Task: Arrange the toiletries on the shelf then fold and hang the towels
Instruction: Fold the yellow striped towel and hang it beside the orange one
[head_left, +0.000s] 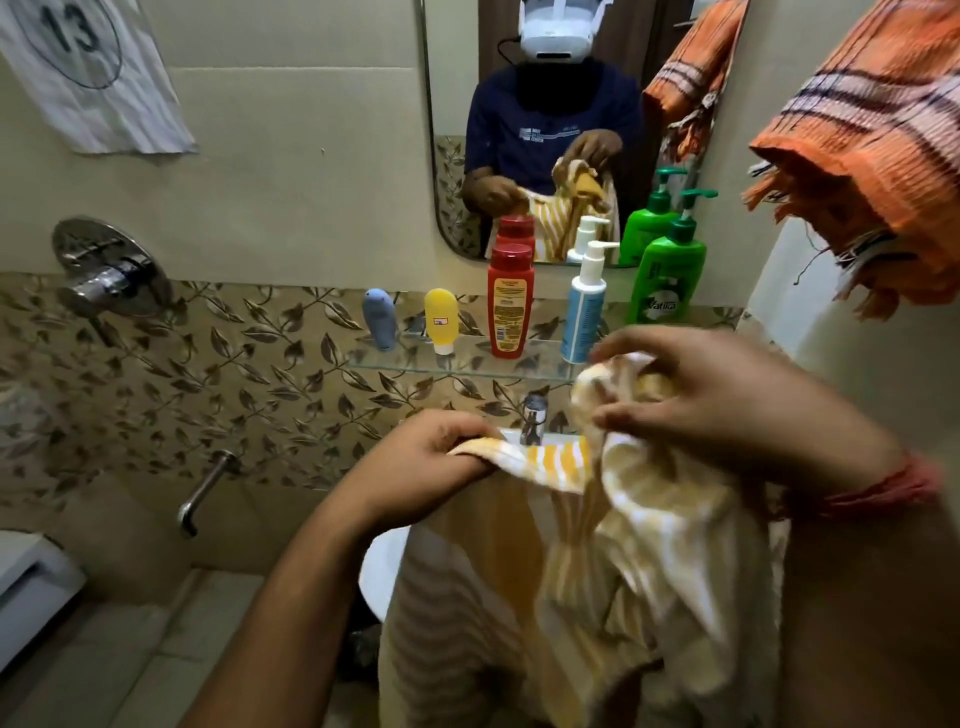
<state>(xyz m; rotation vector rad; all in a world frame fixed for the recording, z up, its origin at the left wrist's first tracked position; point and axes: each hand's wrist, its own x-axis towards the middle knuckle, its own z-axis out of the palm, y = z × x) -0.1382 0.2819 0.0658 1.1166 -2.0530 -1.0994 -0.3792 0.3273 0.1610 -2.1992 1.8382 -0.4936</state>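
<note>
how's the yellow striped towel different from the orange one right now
The yellow striped towel is gripped by the left hand and right hand over the sink; the orange towel hangs untouched at the upper right. The yellow one has white stripes, the orange one dark and pale bands. Both are bunched, not folded.

Cloth towel (639, 530), glass shelf (467, 364)
</note>
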